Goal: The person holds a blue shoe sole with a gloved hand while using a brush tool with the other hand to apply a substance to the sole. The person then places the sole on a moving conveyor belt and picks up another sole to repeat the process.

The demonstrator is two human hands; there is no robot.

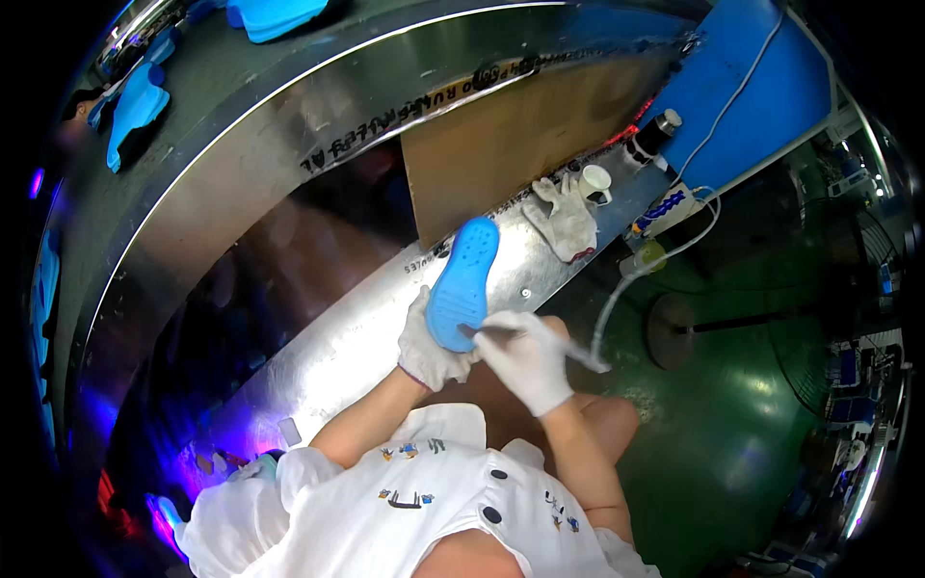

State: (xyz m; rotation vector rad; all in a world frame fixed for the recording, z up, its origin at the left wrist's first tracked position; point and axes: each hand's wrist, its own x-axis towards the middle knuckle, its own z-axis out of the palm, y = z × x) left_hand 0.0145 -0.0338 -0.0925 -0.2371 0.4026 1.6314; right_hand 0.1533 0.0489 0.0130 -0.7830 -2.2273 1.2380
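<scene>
My left hand [429,342], in a whitish work glove, grips a blue shoe sole [462,284] by its lower left side. The sole stands tilted over the metal bench, its face with small holes at the far end and fine ridges nearer me. My right hand [528,361], also gloved, is closed around a slim tool with a dark tip [469,331] at the sole's near right edge. The tool's pale, blurred handle [586,358] sticks out to the right. What kind of tool it is, I cannot tell.
On the metal bench [337,361] lie a spare work glove [564,223], a white mug [595,181] and a black flask [655,135]. A cardboard sheet [530,140] stands behind. Blue soles [140,106] ride a dark belt [217,87] at far left. A round stand base [670,330] is on the floor at right.
</scene>
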